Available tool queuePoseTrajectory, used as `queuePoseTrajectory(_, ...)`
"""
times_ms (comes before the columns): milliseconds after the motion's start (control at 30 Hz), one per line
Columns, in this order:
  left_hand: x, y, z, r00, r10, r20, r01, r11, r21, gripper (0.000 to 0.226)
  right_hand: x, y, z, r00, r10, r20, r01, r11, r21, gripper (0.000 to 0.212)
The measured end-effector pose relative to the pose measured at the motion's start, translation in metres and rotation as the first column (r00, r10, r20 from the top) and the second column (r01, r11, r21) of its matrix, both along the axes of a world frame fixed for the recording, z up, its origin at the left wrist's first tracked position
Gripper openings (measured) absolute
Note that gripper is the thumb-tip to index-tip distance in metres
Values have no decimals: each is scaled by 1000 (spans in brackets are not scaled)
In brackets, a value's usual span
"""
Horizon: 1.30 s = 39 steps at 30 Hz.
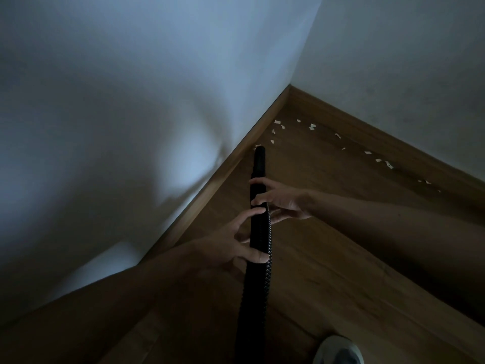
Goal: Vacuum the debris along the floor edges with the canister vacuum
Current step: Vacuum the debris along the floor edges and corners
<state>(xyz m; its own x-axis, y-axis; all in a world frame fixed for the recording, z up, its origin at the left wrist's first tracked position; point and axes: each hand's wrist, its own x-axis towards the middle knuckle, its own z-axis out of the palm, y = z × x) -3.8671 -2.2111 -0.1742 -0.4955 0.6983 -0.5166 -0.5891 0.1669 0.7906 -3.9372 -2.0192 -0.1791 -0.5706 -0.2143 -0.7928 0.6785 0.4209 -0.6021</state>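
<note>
Scraps of pale debris [312, 126] lie on the wooden floor [341, 232] in the far corner and trail along the right-hand edge toward the near right. The black nozzle [259, 158] points at the corner, its tip just beside the nearest scrap and close to the left skirting [210, 185]. The ribbed hose [258, 285] runs back from it toward the person. The canister itself is out of view.

Both hands have hold of the tool, but lightly. The right hand [282, 200] is farther along, with fingers curled over the nozzle from the right. The left hand [233, 243] is nearer, pinching the hose between thumb and fingertips, with the fingers partly spread rather than wrapped tight.

Several things could go wrong from here. With so light a hold, the nozzle may twist or slip when it is pushed forward, and its tip could knock the skirting or the wall [131, 101]. A hard or fast approach may shove the scraps deeper into the corner or scatter them instead of drawing them in. The room is dim, so small pieces along the right edge are easy to miss. The hose passes close to a shoe [338, 350] at the near edge, and a step onto it would jerk the nozzle off line.
</note>
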Motion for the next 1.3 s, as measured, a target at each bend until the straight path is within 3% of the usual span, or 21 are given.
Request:
queuePoseTrajectory(400, -4, 1, -4, 998, 37, 50, -40, 997, 63, 104, -11, -1, -2, 999, 29, -36, -29, 1000, 1, 65)
queuePoseTrajectory(567, -8, 12, 3, 1000, 4, -3, -4, 1000, 12, 95, -15, 15, 5, 999, 26, -27, -26, 999, 20, 66)
queuePoseTrajectory(767, -13, 27, 6, 999, -17, 48, 18, 1000, -17, 87, -20, 32, 8, 999, 35, -1, -35, 998, 49, 66)
queuePoseTrajectory(967, -20, 25, 0, 995, -21, 101, 26, 999, -40, 86, -23, 32, -2, 1000, 25, 3, -25, 999, 34, 67)
queuePoseTrajectory(1300, -30, 39, -3, 998, 16, 53, -12, 997, -76, 86, -34, 40, -10, 998, -51, -35, 52, 999, 18, 65)
